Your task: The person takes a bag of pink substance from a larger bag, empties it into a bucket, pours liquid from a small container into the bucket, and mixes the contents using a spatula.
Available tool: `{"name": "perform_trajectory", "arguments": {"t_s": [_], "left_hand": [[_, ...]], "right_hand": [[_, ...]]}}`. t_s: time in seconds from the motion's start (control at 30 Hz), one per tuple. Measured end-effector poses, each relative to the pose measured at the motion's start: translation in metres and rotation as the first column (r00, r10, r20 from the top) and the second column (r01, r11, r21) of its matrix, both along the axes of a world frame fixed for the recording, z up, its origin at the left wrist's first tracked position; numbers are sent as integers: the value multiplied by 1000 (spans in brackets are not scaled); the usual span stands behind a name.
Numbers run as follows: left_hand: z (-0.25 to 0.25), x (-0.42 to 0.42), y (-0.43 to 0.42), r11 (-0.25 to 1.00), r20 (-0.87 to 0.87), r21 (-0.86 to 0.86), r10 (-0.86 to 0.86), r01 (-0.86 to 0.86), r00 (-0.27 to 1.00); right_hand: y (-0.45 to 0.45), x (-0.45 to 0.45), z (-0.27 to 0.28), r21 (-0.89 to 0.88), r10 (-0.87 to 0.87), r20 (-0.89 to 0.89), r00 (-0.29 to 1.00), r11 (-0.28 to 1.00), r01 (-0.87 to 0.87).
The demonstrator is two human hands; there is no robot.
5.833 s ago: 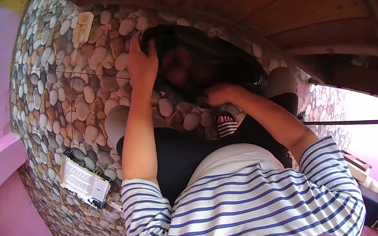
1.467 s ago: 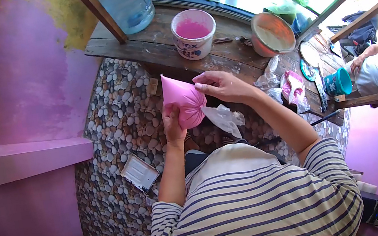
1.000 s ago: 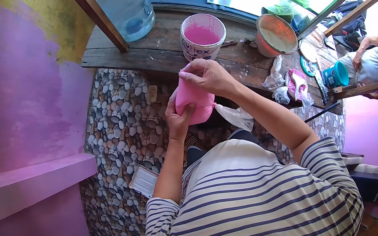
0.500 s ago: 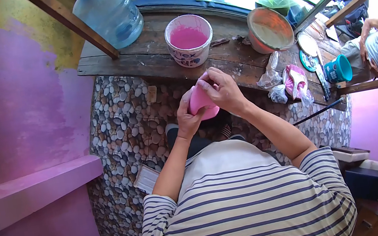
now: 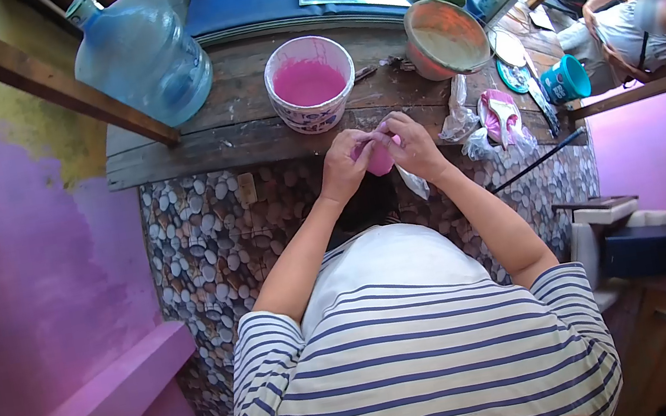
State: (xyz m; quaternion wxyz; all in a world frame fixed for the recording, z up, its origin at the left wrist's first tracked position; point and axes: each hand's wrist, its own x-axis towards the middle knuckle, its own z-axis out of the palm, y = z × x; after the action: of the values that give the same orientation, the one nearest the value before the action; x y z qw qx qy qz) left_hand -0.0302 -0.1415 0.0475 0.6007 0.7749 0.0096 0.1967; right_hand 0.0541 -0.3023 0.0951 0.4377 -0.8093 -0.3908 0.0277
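Pink bag (image 5: 381, 163) hanging between both hands, just off the counter's (image 5: 226, 146) near edge, above the floor (image 5: 206, 238). Left hand (image 5: 343, 167) pinching the bag's upper part, grip closed at the fingertips; right hand (image 5: 413, 146) pinching close beside it, grip likewise closed on the bag. Clear tail (image 5: 414, 184) dangling to the right. Bucket (image 5: 316, 114) holding pink liquid, standing beyond the hands, slightly left. Jug (image 5: 149, 58) standing far left; basin (image 5: 450, 38) sitting right of the bucket; teal bucket (image 5: 565, 81) resting farther right, near another person (image 5: 625, 31).
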Motion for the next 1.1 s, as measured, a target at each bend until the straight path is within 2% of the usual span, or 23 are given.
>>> {"name": "perform_trajectory", "arguments": {"t_s": [0.1,0.23,0.3,0.4,0.63,0.7,0.8,0.83,0.9,1.1], "left_hand": [[-11,17,10,999,-89,-35,-10,7,996],[-39,33,19,998,-57,-35,-46,44,997],[-47,42,22,996,-1,78,-43,42,999],[-50,58,20,998,-2,45,-37,37,999],[-57,77,8,999,-66,28,21,-19,998],[-59,81,6,998,-72,55,41,-37,997],[-62,84,2,996,-102,73,66,-59,993],[-64,86,1,995,-126,69,77,-68,989],[-65,86,-1,994,-120,79,83,-74,989],[-67,90,-1,987,-124,151,82,-63,989]], "right_hand": [[12,5,-9,-24,-92,-16,996,996,91],[20,9,-32,-81,-171,13,985,982,171],[22,15,-39,-83,-194,11,981,977,194],[23,27,-44,-99,-237,11,971,966,237],[11,54,-73,-87,-178,-14,984,981,176],[9,57,-79,7,-264,-247,932,962,274],[7,59,-79,64,-236,-303,923,962,267],[5,61,-76,68,-236,-302,924,961,268],[3,66,-72,-39,-168,-92,982,986,165],[1,74,-80,-31,-103,-51,993,994,101]]}}
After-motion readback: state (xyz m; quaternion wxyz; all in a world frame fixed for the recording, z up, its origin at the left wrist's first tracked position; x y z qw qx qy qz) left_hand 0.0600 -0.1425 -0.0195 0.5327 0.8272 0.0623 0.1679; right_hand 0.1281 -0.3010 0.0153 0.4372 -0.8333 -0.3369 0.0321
